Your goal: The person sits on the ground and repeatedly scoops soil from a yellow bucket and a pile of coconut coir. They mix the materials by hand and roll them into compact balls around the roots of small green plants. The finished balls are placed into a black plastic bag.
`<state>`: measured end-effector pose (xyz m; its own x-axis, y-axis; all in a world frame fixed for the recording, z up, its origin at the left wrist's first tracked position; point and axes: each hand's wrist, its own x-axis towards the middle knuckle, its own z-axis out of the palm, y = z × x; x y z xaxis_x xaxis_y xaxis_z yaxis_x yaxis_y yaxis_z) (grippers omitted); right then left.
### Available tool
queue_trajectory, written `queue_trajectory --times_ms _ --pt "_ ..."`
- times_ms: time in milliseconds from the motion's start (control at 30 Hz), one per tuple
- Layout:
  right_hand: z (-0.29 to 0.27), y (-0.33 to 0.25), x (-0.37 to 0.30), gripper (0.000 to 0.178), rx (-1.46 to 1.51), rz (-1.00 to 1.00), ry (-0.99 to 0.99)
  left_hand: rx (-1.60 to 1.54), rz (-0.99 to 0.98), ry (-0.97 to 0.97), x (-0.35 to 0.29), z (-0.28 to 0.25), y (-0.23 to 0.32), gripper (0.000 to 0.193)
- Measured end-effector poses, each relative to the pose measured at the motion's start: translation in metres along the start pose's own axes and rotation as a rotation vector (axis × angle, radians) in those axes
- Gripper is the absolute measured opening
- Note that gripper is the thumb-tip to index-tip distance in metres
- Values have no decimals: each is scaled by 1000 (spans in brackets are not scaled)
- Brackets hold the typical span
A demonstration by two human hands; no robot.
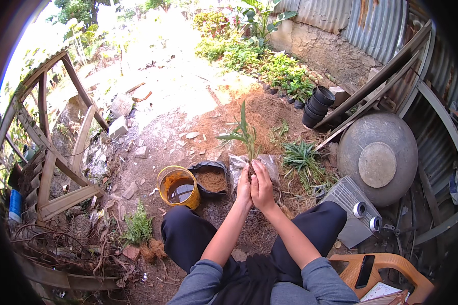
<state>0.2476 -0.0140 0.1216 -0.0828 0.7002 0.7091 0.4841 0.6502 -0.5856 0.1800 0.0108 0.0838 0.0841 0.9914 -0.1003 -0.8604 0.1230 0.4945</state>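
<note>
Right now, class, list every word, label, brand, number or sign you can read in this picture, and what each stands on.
No words, labels, brands, numbers or signs can be read.
Pale paper by the orange plastic chair: faint marks, too small to read.
Smartphone: no readable text.
Green-leaved plant between the fingers: no label visible.

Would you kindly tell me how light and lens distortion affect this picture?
Head view: glare washes out the ground at upper left; head view: the wooden frame looks bowed near the edge; head view: left hand, right hand and plant sit in softer light.
</note>
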Motion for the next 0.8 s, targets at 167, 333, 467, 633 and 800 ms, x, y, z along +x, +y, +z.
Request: queue_trajectory --times_ms 167,333,467,633,800 --pt "-13 6 10 34 161 60 -123 -155 -66 34 -10 15 14 30" --pt "-15 6 6 34 133 137 128 -150 -67 -145 -3 4 20 48" --pt "-22 -8 25 33 -142 -117 -65 -144 -47 -31 -1 2 13 47" --pt "-15 3 26 31 -238 -112 -270 -158 -68 -55 7 -9 5 43" --pt "-18 5 18 33 135 188 9 -130 -86 -47 -2 5 18 45"
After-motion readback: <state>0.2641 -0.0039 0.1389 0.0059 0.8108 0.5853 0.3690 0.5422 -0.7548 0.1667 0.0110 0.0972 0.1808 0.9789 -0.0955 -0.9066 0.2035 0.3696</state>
